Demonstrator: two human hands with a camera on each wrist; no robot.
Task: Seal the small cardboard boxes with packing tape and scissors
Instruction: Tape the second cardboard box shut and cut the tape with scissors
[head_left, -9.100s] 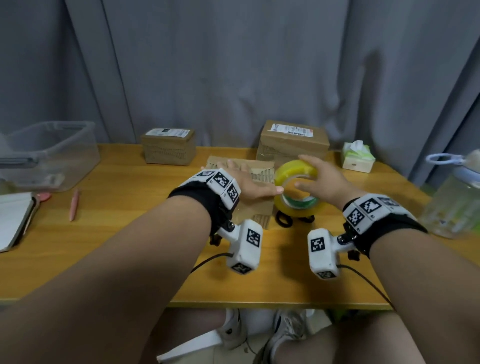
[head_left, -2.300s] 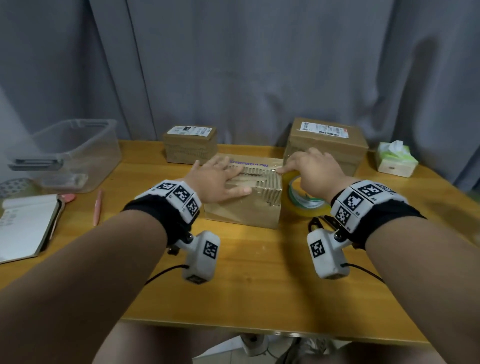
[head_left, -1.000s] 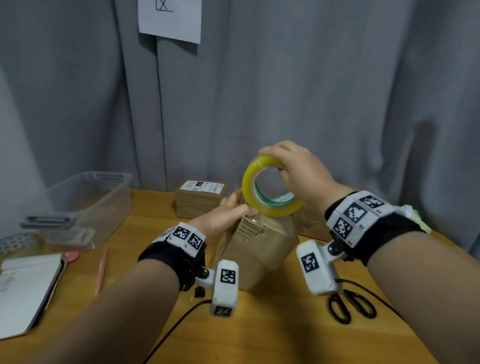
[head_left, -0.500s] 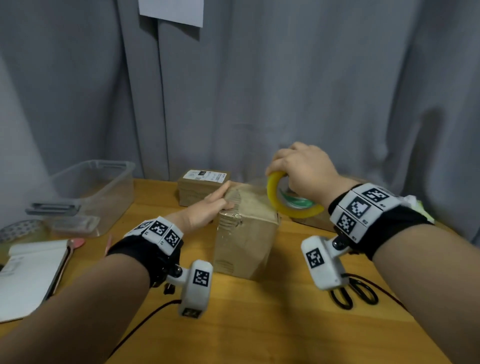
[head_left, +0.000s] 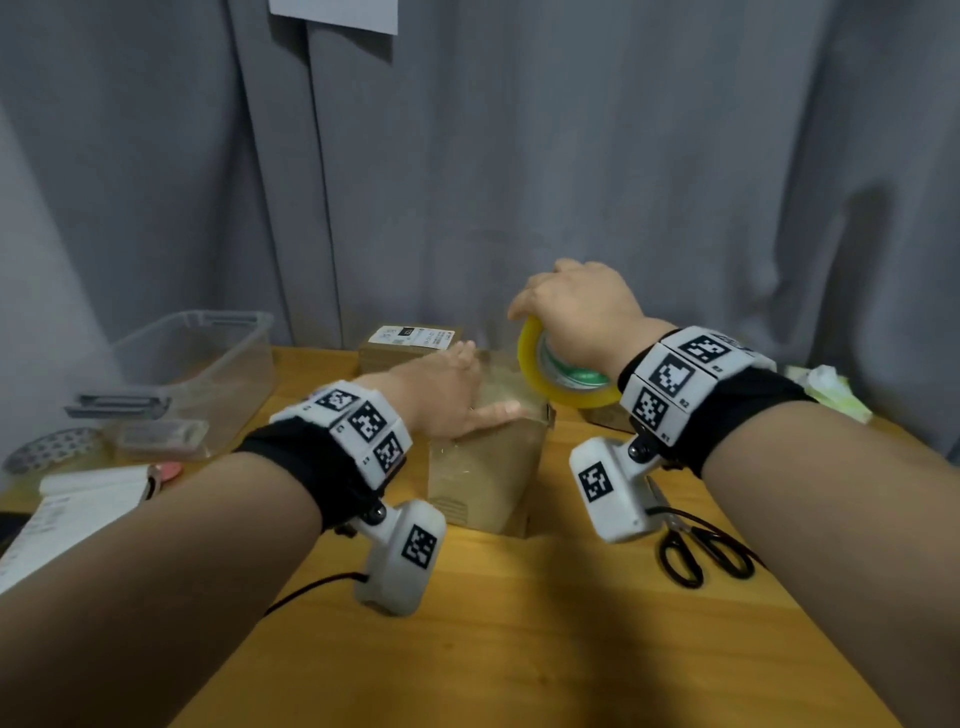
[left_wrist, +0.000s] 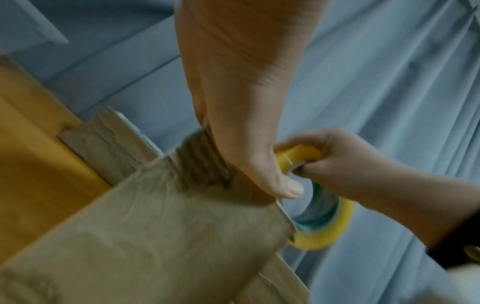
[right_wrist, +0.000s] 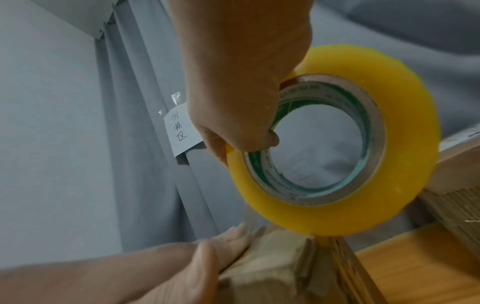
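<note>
The right hand (head_left: 579, 312) is curled through the core of the yellow tape roll (head_left: 563, 382), holding it on edge just above the right end of the cardboard box (head_left: 485, 467) standing on the desk (head_left: 519, 639). To its left, the left hand (head_left: 441, 397) lies flat, fingers straight, pressing the box top; a clear strip seems to run between roll and box, though blur makes this uncertain. The scissors (head_left: 698, 551) lie on the desk nearer the right hand, beside its wrist.
</note>
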